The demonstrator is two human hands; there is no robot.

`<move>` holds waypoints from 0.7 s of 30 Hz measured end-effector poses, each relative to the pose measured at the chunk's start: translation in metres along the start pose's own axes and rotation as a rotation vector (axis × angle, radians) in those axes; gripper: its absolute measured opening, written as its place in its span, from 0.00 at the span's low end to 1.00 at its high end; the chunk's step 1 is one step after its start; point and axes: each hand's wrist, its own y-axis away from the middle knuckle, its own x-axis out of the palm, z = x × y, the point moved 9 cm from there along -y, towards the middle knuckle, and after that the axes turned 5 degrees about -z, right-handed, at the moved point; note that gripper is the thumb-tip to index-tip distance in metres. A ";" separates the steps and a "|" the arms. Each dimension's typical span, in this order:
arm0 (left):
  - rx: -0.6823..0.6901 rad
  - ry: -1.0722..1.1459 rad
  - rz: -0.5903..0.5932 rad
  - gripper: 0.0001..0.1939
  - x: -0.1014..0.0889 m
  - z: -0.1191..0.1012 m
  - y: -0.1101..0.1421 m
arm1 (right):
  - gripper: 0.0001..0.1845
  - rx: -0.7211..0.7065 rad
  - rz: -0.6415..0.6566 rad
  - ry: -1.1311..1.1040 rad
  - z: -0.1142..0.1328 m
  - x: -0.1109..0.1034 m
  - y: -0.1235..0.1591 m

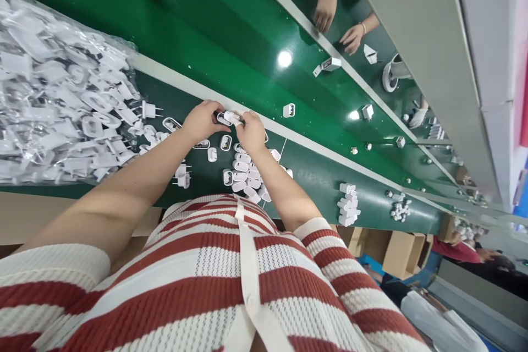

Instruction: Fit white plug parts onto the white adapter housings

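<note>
My left hand (203, 121) is closed, thumb and fingers pinching a white oval charger housing (223, 119) whose open end shows a dark inside. My right hand (252, 132) is closed on a small white charger part (233, 116), which meets the housing between the two hands. The right fingertips are partly hidden. Below the hands, on the dark green bench, lie an open housing (225, 143) with parts inside and a white plug piece (212, 154). A cluster of white charger housings (241, 166) sits under my right forearm.
A clear plastic bag (61, 93) full of white plug parts covers the left side. Beyond a pale rail runs a green conveyor belt (247, 49), carrying a charger housing (289, 110). Another person's hands (325, 10) are across it. More housings (348, 204) stand to the right.
</note>
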 end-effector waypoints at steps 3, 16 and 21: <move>0.042 0.051 -0.010 0.27 0.000 -0.001 0.002 | 0.21 -0.097 0.055 0.123 0.016 0.003 0.000; 0.048 0.055 -0.071 0.24 0.002 0.002 0.008 | 0.17 -0.288 0.153 0.384 0.036 0.015 0.007; 0.089 0.051 -0.072 0.25 0.000 -0.003 0.011 | 0.18 -0.263 0.151 0.390 0.032 0.015 0.008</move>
